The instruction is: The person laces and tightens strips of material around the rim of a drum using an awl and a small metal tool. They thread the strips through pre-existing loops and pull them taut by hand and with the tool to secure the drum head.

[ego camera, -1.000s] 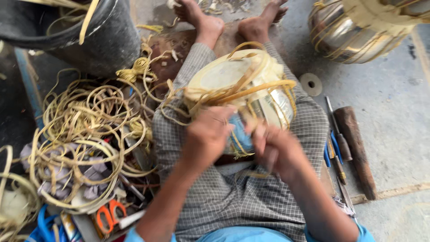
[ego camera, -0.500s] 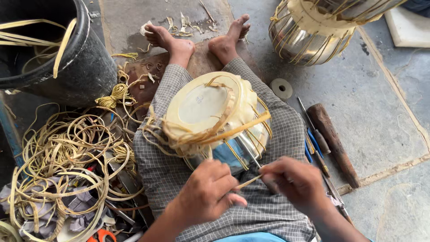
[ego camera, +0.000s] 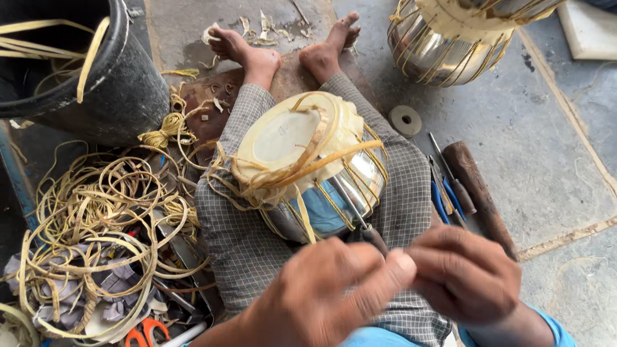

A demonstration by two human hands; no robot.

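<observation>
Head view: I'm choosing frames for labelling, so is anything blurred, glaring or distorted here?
Head view: both hands, left hand and right hand, sit close to the lens and look soft; the metal drum on the lap is sharp, with a bright reflection on its shiny side; daylight is even, shadows faint; straight floor lines bend slightly near the edges.

A grey stone floor (ego camera: 553, 148) carries everything. On it lie a tangle of yellow strips (ego camera: 96, 225), a black tub (ego camera: 122, 90), a metal drum shell (ego camera: 450, 38), a small ring (ego camera: 405, 119), a wooden mallet (ego camera: 479, 193) and orange scissors (ego camera: 144, 334).
</observation>
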